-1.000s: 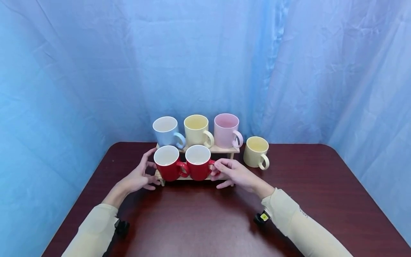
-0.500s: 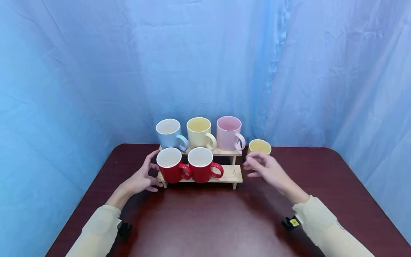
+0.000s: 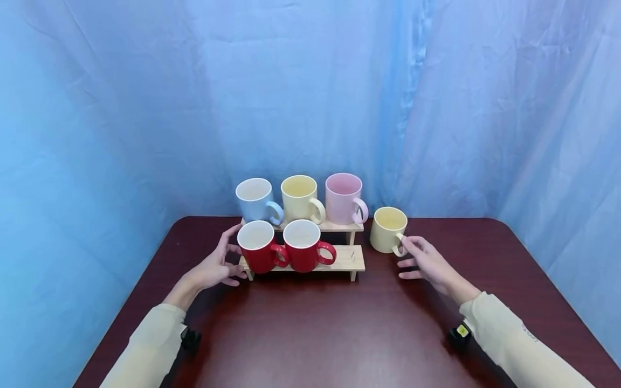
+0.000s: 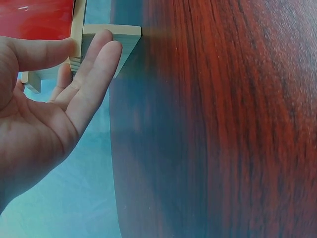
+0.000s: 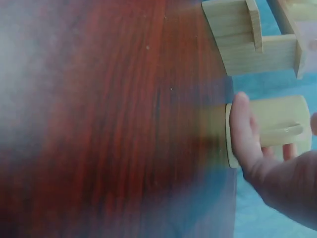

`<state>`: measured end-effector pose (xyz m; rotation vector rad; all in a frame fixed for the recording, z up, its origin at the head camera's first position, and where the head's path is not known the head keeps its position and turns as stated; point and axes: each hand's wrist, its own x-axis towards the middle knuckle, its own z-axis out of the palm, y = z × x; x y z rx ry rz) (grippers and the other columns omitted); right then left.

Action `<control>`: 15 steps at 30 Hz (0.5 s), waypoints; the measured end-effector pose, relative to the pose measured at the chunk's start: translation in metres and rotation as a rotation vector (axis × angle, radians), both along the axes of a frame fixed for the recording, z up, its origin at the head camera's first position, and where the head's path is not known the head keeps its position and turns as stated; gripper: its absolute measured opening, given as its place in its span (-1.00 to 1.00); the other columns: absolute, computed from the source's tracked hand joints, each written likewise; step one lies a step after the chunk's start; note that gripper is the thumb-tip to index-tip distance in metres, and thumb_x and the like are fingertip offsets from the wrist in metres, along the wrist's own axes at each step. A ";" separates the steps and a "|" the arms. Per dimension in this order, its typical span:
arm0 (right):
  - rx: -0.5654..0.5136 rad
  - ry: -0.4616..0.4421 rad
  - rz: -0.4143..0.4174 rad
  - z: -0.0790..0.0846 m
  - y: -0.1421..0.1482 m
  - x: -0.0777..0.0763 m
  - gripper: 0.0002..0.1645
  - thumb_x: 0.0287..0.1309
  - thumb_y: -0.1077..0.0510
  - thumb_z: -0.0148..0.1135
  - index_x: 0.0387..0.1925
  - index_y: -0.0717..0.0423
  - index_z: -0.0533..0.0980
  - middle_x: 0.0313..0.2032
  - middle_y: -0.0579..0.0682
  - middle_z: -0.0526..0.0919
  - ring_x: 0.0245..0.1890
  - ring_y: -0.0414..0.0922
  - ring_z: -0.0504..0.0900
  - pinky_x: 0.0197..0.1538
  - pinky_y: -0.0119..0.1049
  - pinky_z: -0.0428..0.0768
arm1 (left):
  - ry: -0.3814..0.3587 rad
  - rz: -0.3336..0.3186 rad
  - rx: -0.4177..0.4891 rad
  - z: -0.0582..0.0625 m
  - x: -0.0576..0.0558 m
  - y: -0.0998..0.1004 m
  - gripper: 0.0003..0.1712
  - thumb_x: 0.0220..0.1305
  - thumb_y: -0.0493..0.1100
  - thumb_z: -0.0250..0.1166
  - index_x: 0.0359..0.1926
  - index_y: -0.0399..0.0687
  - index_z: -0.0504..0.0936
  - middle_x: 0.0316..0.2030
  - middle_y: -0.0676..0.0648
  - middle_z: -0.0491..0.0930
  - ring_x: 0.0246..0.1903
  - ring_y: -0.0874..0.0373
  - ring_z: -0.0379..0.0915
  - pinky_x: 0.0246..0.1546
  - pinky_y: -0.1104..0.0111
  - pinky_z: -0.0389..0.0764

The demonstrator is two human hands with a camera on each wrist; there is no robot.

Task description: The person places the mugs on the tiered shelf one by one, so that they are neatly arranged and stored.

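Observation:
My right hand [image 3: 429, 264] is at the handle of a pale yellow mug [image 3: 385, 231], which stands upright on the table right of the rack. Its thumb and fingertips overlap the handle in the head view; the right wrist view shows fingers [image 5: 240, 124] loosely extended beside it. At the left end of the two-tier wooden rack [image 3: 351, 258], my left hand [image 3: 215, 269] touches the wood with fingers spread. Two red mugs [image 3: 257, 256] occupy the lower tier, handles pointing right. Above them stand a light blue mug [image 3: 253, 207], another yellow mug [image 3: 296, 207] and a pink mug [image 3: 339, 205].
Bare wood shows on the lower tier, right of the red mugs. The dark red-brown table [image 3: 310, 334] extends in front of the rack and to both sides. Behind it hangs a light blue curtain [image 3: 301, 97].
My right hand has let go of the right red mug's handle and moved right to the yellow mug on the table. My left hand stays at the rack's left end.

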<state>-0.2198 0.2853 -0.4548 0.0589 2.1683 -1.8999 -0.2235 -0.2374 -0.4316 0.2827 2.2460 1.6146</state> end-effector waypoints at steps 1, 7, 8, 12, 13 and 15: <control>-0.020 0.000 0.011 0.000 0.001 -0.002 -0.28 0.50 -0.27 -0.05 0.23 0.29 0.19 0.09 0.25 0.38 -0.10 0.12 0.66 -0.13 0.05 0.72 | 0.003 -0.003 -0.002 0.000 -0.002 0.002 0.20 0.23 -0.51 0.20 0.56 0.43 -0.29 0.15 -0.36 0.16 -0.17 -0.34 0.66 -0.27 -0.13 0.70; -0.055 -0.016 0.039 -0.001 0.005 -0.009 -0.40 0.52 -0.27 -0.10 -0.05 0.23 0.35 -0.18 0.09 0.50 -0.32 -0.03 0.66 -0.15 0.04 0.73 | 0.016 -0.019 -0.003 0.000 -0.007 0.007 0.21 0.24 -0.51 0.20 0.56 0.44 -0.30 0.16 -0.37 0.15 -0.16 -0.33 0.66 -0.25 -0.12 0.70; -0.061 -0.027 0.038 -0.001 0.004 -0.009 -0.42 0.52 -0.27 -0.09 -0.07 0.22 0.36 -0.22 0.05 0.49 -0.35 -0.06 0.64 -0.15 0.04 0.73 | 0.016 -0.019 -0.007 0.000 -0.006 0.006 0.21 0.24 -0.51 0.19 0.56 0.44 -0.30 0.16 -0.37 0.15 -0.16 -0.33 0.66 -0.25 -0.13 0.70; -0.089 -0.048 0.044 -0.003 -0.002 -0.010 -0.44 0.50 -0.27 -0.05 -0.12 0.20 0.37 -0.25 0.01 0.47 -0.42 -0.12 0.58 -0.12 0.07 0.72 | 0.021 -0.007 -0.019 0.000 0.000 0.001 0.20 0.23 -0.52 0.17 0.56 0.42 -0.31 0.15 -0.37 0.15 -0.18 -0.31 0.66 -0.27 -0.13 0.70; -0.095 -0.052 0.039 -0.004 -0.003 -0.010 -0.44 0.49 -0.27 -0.04 -0.13 0.19 0.37 -0.26 0.00 0.47 -0.43 -0.12 0.57 -0.13 0.08 0.71 | 0.022 -0.007 -0.021 0.000 0.001 0.001 0.20 0.23 -0.52 0.16 0.56 0.41 -0.32 0.15 -0.38 0.15 -0.18 -0.31 0.66 -0.27 -0.13 0.70; -0.095 -0.055 0.040 -0.004 -0.002 -0.007 -0.44 0.50 -0.27 -0.04 -0.13 0.18 0.37 -0.26 0.00 0.46 -0.43 -0.13 0.56 -0.13 0.09 0.71 | 0.022 -0.014 -0.017 0.000 0.002 0.001 0.19 0.23 -0.52 0.16 0.56 0.40 -0.32 0.15 -0.38 0.14 -0.18 -0.32 0.66 -0.27 -0.14 0.70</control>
